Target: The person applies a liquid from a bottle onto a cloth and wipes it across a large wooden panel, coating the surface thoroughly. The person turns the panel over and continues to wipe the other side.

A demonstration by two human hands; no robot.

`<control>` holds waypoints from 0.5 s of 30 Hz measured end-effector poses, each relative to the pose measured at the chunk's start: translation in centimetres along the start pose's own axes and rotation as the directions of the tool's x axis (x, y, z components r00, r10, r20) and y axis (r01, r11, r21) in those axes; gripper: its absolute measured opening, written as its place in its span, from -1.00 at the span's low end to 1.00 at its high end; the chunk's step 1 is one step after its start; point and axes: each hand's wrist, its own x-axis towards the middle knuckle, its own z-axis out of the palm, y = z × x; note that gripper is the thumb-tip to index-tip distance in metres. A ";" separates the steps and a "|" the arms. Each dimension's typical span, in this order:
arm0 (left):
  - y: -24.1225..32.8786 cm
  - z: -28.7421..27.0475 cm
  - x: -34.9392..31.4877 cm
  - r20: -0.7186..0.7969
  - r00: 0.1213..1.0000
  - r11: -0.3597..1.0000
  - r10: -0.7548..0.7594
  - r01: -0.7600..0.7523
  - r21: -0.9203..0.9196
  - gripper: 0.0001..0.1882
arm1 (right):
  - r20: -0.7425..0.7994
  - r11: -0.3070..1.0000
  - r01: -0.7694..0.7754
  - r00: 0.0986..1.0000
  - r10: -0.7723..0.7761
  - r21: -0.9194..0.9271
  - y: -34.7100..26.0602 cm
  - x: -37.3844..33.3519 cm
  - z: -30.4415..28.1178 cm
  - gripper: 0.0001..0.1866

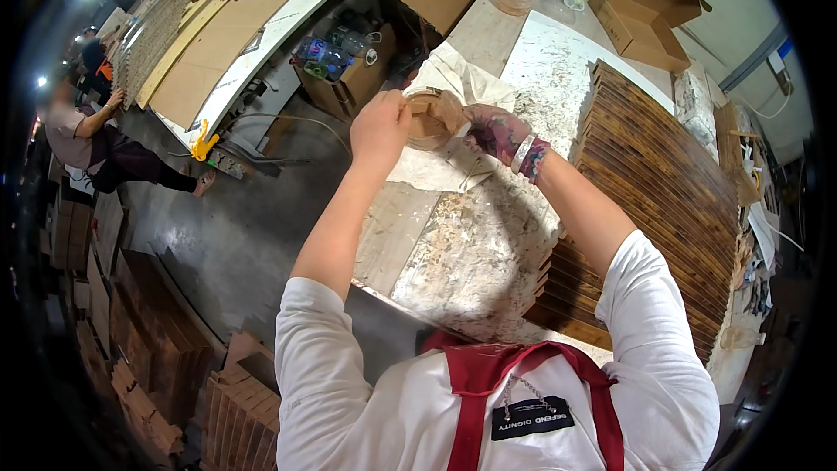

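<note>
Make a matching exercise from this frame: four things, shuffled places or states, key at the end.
Things
1. round container
2. white cloth
3. dark brown wooden strips
4. cardboard box

Places or states
A. laid side by side, on the right of the table
B. standing with its flaps open, toward the far right
C. between the left hand and the right hand
D. crumpled, pale, partly under the thing between the hands

Pairs: 1-C, 2-D, 3-A, 4-B

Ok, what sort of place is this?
Probably a woodworking shop: dark brown boards lie side by side on a blotchy worktable, and more brown panels are stacked at lower left.
</note>
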 end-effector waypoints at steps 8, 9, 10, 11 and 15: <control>-0.1 -0.6 0.0 0.166 0.918 0.877 -0.359 0.393 -0.277 -0.81 | -0.017 0.553 0.399 0.800 -0.599 -0.731 -0.3 0.8 3.9 -0.46; -0.5 -0.4 0.1 0.166 0.920 0.863 -0.355 0.391 -0.321 -0.81 | 0.012 0.480 0.384 0.790 -0.612 -0.789 -0.2 0.9 4.6 -0.48; -1.1 -0.1 0.2 0.165 0.922 0.846 -0.351 0.388 -0.365 -0.80 | 0.042 0.402 0.366 0.781 -0.623 -0.839 -0.2 1.1 5.2 -0.50; -1.5 0.1 0.2 0.164 0.923 0.828 -0.348 0.384 -0.408 -0.79 | 0.074 0.320 0.346 0.772 -0.631 -0.882 -0.2 1.2 5.6 -0.53; -0.3 -1.3 -0.3 0.195 0.924 0.872 -0.330 0.377 -0.311 -0.80 | -0.029 0.302 0.162 0.841 -0.540 -0.940 -1.6 3.0 5.2 -0.59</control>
